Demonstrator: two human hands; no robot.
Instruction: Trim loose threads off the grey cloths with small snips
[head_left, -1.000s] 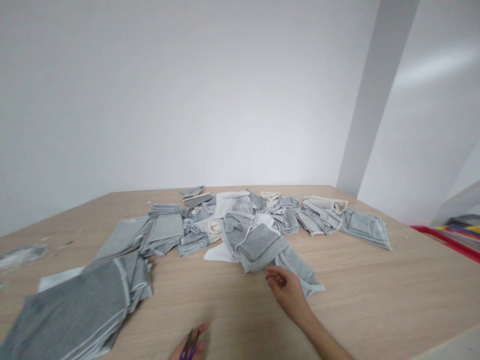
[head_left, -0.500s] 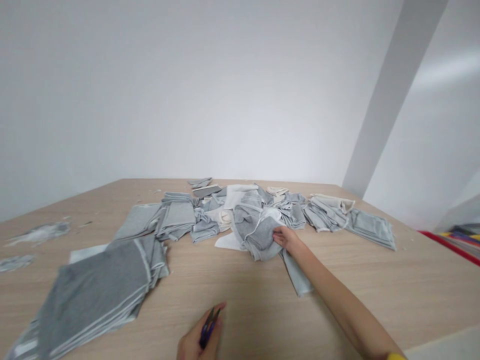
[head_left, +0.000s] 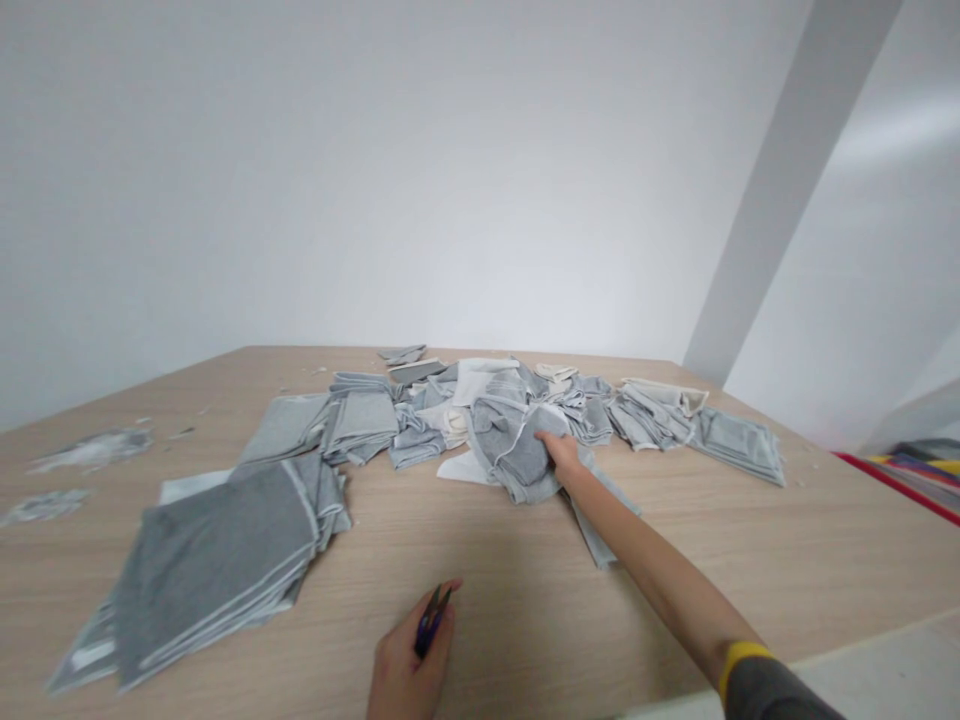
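Observation:
My right hand (head_left: 560, 455) reaches far out over the wooden table (head_left: 750, 560) and grips the edge of a grey cloth piece (head_left: 517, 455) at the front of a loose heap of grey and cream cloth pieces (head_left: 525, 410). My left hand (head_left: 409, 660) rests on the table near its front edge, closed round small purple-handled snips (head_left: 431, 620) whose tips point away from me.
A stack of flat grey cloth pieces (head_left: 217, 560) lies at the left front. More folded pieces (head_left: 735, 440) lie at the right of the heap. Lint scraps (head_left: 90, 450) lie at the far left. A red-edged tray (head_left: 915, 480) sits off the table's right side.
My right hand has stretched forward from the bare table to the heap and closed on a grey piece. My left hand has come further into view with the snips.

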